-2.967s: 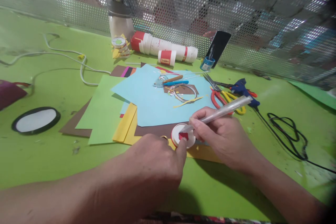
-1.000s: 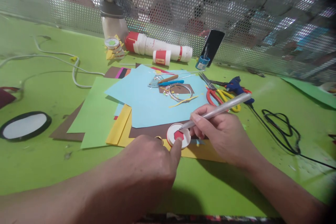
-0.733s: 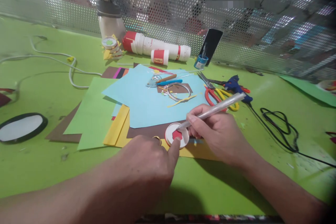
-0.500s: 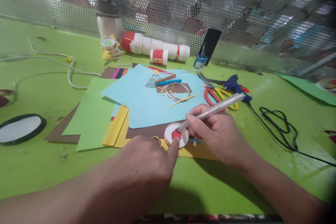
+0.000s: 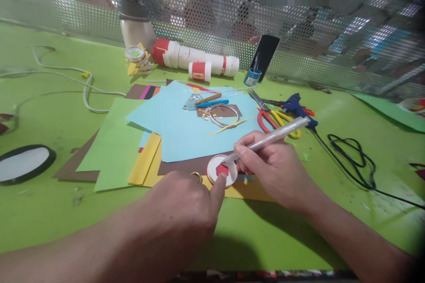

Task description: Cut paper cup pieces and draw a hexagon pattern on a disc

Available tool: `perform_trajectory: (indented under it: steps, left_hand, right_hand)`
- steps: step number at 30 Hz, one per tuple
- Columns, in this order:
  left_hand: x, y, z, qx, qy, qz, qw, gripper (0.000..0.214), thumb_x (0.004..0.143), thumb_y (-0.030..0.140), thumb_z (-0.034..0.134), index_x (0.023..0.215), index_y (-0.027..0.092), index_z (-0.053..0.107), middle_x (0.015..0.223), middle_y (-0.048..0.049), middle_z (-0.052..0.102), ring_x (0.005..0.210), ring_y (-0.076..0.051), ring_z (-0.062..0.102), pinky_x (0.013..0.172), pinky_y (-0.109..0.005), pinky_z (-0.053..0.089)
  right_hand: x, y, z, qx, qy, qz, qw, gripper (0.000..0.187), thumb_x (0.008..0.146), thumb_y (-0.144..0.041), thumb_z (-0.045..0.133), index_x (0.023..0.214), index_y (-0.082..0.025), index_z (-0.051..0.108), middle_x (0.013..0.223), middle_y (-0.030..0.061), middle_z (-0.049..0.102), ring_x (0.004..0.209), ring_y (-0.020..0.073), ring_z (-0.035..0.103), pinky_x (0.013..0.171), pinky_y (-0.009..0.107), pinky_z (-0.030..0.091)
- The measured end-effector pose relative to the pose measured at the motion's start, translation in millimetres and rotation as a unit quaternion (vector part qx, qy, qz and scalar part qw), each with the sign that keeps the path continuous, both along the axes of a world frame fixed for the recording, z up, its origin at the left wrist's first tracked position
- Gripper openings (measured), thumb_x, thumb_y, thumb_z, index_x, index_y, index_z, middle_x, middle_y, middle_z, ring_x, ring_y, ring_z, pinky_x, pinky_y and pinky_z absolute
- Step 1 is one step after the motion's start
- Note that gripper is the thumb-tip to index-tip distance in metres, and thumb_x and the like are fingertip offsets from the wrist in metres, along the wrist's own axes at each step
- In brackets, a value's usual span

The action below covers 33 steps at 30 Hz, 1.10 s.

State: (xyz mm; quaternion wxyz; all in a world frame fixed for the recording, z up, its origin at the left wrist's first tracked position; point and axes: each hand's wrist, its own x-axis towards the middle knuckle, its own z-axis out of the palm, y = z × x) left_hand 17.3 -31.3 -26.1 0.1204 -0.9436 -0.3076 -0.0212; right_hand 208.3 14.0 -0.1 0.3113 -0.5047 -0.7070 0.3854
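In the head view, we find a white disc (image 5: pixel 213 170) resting over papers on a green table (image 5: pixel 282 247), with a small red piece (image 5: pixel 221 169) on the disc's top. Left of the disc, the left hand (image 5: pixel 184 205) reaches its straight index fingertip onto the red piece's near edge; its other fingers curl under, and we cannot tell whether they hold anything. Right of the disc, the right hand (image 5: pixel 268 170) has its fingers closed around a silver pen (image 5: pixel 270 138), the tip at the red piece's far edge.
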Motion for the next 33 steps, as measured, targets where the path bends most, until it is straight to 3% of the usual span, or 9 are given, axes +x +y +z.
perform_trajectory:
  steps: [5, 13, 20, 33]
  left_hand:
    - [1, -1, 2.4, 0.000, 0.005, 0.003, 1.000, 0.054, 0.075, 0.001, 0.043, 0.129, -0.004, 0.042, 0.051, -0.0027, 0.058, 0.038, -0.021, 0.048, 0.034, -0.030, 0.033]
    - [3, -7, 14.8, -0.016, 0.043, 0.039, 0.998, 0.053, 0.079, 0.000, 0.046, 0.132, 0.000, 0.044, 0.060, -0.0057, 0.063, 0.048, -0.022, 0.055, 0.043, -0.032, 0.041]
    - [2, -1, 9.9, -0.021, 0.048, 0.019, 0.998, 0.057, 0.073, 0.001, 0.049, 0.129, 0.000, 0.048, 0.053, -0.0033, 0.060, 0.040, -0.021, 0.053, 0.035, -0.029, 0.036]
    - [0, -5, 4.8, -0.062, 0.031, 0.043, 0.997, 0.057, 0.078, 0.004, 0.046, 0.134, 0.002, 0.038, 0.058, -0.0011, 0.058, 0.045, -0.021, 0.053, 0.041, -0.031, 0.037]
  right_hand:
    - [0, -1, 0.1, -0.005, -0.011, 0.002, 1.000, 0.023, 0.093, -0.032, 0.052, 0.076, -0.018, 0.058, 0.065, -0.0027, 0.055, 0.057, 0.0100, 0.049, 0.052, 0.023, 0.040]
    - [2, 0, 0.3, -0.011, 0.012, 0.012, 1.000, 0.023, 0.094, -0.031, 0.052, 0.075, -0.018, 0.057, 0.065, -0.0040, 0.054, 0.058, 0.0088, 0.050, 0.054, 0.021, 0.041]
    - [4, -1, 0.8, -0.006, 0.008, 0.010, 1.000, 0.022, 0.094, -0.029, 0.051, 0.075, -0.019, 0.056, 0.063, -0.0044, 0.053, 0.057, 0.0093, 0.050, 0.054, 0.021, 0.042]
    - [7, -3, 3.2, -0.016, 0.002, -0.007, 1.000, 0.022, 0.092, -0.027, 0.052, 0.071, -0.020, 0.055, 0.063, -0.0031, 0.056, 0.060, 0.0112, 0.054, 0.057, 0.023, 0.045]
